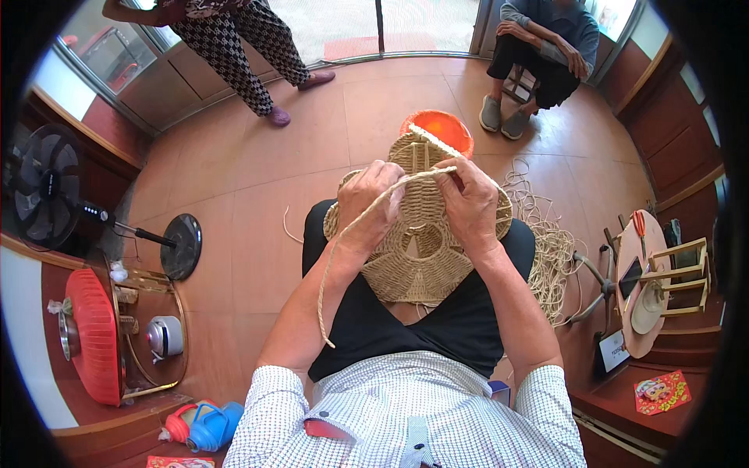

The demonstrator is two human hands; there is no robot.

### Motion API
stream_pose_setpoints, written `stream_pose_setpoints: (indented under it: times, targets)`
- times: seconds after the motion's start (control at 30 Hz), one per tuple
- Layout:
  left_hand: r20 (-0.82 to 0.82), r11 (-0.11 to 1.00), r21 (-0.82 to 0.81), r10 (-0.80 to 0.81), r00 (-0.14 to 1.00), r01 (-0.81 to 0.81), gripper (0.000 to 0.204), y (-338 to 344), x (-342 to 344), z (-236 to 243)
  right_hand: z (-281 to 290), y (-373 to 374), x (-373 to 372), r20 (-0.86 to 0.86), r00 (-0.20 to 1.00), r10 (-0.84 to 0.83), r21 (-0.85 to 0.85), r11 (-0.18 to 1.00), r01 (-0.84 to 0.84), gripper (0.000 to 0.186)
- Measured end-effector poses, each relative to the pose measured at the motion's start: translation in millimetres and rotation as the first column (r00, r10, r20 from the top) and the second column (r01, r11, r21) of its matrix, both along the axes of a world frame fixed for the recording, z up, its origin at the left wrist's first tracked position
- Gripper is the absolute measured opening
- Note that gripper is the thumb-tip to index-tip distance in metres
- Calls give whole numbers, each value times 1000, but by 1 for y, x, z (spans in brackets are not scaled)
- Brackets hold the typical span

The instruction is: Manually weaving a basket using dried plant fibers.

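**Cordwork on lap: both hands engaged**

The woven piece (422,204) rests across the person's lap, a round opening in its nearer part. A loose heap of cord (550,257) lies on the floor to the right. An orange basin (443,125) stands beyond the piece. The left hand (368,207) and right hand (470,201) pinch one cord strand (429,173).

Free room over floor (248,261) between fan base (186,248) and woven piece (417,282).
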State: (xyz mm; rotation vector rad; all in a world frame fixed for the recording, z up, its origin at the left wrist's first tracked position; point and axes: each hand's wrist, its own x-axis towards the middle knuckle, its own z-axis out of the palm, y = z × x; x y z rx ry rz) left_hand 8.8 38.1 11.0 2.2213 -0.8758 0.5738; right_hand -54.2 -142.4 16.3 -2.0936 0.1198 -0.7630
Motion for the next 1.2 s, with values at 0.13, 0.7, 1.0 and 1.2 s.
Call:
stream_pose_setpoints:
  times: [0.13,0.7,1.0,1.2]
  targets:
    - [-102,997,36,76,992,-73,18,-8,4,-3,17,3,8,31,999,32,139,990,-36,14]
    - [-687,974,-227,-161,709,1,30,-22,-4,11,3,-7,8,33,990,137,-369,922,-115,24]
    - [-585,784,-620,-457,670,-7,27,-28,8,-42,10,12,15,-159,984,77,-516,844,-149,23]
    - [-654,881,-471,-317,687,-42,30,-21,-5,-24,35,13,18,-337,940,50,-497,839,-223,20]
